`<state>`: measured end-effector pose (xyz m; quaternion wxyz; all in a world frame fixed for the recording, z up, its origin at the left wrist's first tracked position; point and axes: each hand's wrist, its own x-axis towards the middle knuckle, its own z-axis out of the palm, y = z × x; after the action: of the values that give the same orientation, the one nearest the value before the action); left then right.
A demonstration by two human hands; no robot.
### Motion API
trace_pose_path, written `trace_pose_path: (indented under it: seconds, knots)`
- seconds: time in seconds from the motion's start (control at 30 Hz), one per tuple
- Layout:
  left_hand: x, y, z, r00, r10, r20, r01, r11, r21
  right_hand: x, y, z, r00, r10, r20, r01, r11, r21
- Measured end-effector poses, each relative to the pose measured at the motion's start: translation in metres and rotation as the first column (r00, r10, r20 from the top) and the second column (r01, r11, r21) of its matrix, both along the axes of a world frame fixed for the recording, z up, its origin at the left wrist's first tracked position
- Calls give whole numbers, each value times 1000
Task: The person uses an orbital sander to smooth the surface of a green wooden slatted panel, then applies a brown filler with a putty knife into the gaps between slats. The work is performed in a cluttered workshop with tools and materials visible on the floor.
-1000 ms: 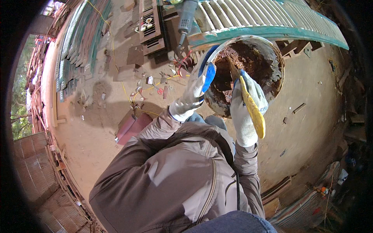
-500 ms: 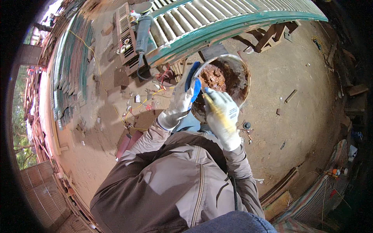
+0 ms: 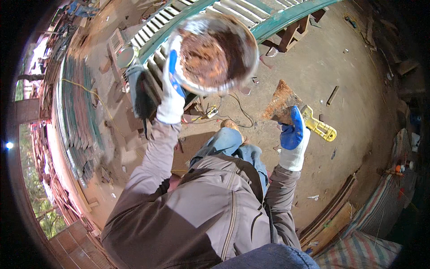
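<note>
Up over the louvred panel is a round bucket, tilted so that its opening shows, with lumpy reddish-brown paste inside. My left hand, in a white and blue glove, grips its left rim; motion smears the bucket a little. Off to the right, my right hand is closed around a wide putty knife with a yellow handle. The same brown paste coats its flared blade, which points up and away from me. Bucket and putty knife are apart.
A green-framed louvred panel with white slats lies raised ahead. Left of it are a grey power tool and a round pale-green container. Long green boards lie stacked at the left, a striped sack at the lower right.
The bucket has risen from low in front of me, forward and to the left, now held by my left hand. My right hand has left the bucket and swung right with the putty knife.
</note>
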<state>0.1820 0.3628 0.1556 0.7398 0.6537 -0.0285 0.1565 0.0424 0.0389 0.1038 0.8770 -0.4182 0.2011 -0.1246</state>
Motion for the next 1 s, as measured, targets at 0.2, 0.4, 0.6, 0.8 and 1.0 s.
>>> trace_pose_path:
  seconds: [0.2, 0.4, 0.6, 0.8, 1.0]
  knots:
    - [131, -24, 13, 930, -294, -221, 133, 829, -544, 31, -11, -26, 997, -37, 74, 30, 995, 94]
    - [177, -43, -17, 863, -335, -378, 92, 840, -534, 53, -21, -26, 1000, 8, 22, -9, 1000, 16]
    - [186, -81, -1, 852, -311, -421, 93, 882, -463, 76, -36, -32, 994, -36, -103, 11, 972, -233]
    - [301, -152, -31, 848, -299, -437, 63, 876, -477, 202, -115, -21, 974, -108, -200, 83, 988, -131]
    - [346, -189, -59, 854, -190, -484, -22, 916, -400, 268, -180, -42, 960, -123, -251, 70, 975, -212]
